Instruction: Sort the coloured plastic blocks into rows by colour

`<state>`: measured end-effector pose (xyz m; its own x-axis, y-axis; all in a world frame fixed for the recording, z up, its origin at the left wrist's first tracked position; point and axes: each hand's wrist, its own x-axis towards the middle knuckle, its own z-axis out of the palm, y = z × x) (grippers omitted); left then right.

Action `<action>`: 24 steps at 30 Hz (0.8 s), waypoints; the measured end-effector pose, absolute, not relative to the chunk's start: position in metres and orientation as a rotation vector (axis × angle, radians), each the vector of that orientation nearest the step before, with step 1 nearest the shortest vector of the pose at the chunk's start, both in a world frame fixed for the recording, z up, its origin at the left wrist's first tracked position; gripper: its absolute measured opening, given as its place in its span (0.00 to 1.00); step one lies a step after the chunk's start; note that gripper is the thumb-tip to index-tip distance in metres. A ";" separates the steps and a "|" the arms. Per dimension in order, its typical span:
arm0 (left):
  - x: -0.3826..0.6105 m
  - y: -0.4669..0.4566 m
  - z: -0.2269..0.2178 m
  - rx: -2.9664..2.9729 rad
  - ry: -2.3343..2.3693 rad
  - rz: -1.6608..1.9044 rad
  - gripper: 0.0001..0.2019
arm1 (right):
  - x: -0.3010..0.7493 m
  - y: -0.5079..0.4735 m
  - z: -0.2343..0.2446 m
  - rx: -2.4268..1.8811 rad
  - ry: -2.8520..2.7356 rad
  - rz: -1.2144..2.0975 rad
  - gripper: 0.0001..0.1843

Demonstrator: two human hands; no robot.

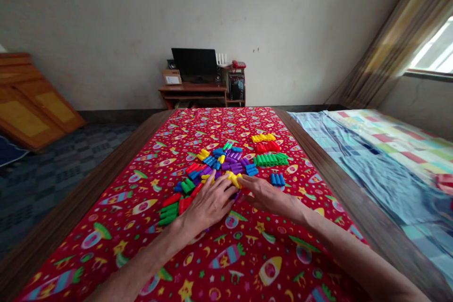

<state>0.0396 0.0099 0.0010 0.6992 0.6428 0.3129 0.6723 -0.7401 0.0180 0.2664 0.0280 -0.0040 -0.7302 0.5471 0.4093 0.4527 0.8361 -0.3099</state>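
Bare forearms [161, 247] reach in from the lower corners, ending in two hands at the near edge of a coloured jumble. The left hand [215, 196] arches palm-down, its fingers slightly spread, perhaps to steady what lies beneath; the right hand [264, 192] meets it from the side, fingertips at a yellow piece [234, 179] between them, likely because something so small suits both hands. Whether either hand's fingers are clamped on it, I cannot tell. Just beyond lies the mixed heap [231, 167], within easy reach. To its right lie a yellow row [264, 138], a red row [268, 146] and a green row [272, 159], apparently kept apart by colour, with a blue piece [278, 179] nearer. A red rocket-print cloth [272, 264] lies under everything on the wooden counter [361, 207]. Farther off are a dark monitor [195, 63] and, rightward, a bed [392, 141].
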 end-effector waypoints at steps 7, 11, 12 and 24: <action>0.036 0.019 0.004 -2.625 -1.191 -0.555 0.09 | 0.260 0.052 0.004 -1.439 -2.492 -0.178 0.19; 0.041 0.017 0.001 -2.648 -1.115 -0.623 0.09 | 0.263 0.050 -0.021 -1.332 -2.542 -0.336 0.27; 0.042 0.015 0.000 -2.659 -1.102 -0.639 0.10 | 0.263 0.048 -0.022 -1.296 -2.556 -0.333 0.26; 0.045 0.011 0.000 -2.740 -1.043 -0.651 0.11 | 0.259 0.037 -0.004 -0.898 -2.412 0.168 0.05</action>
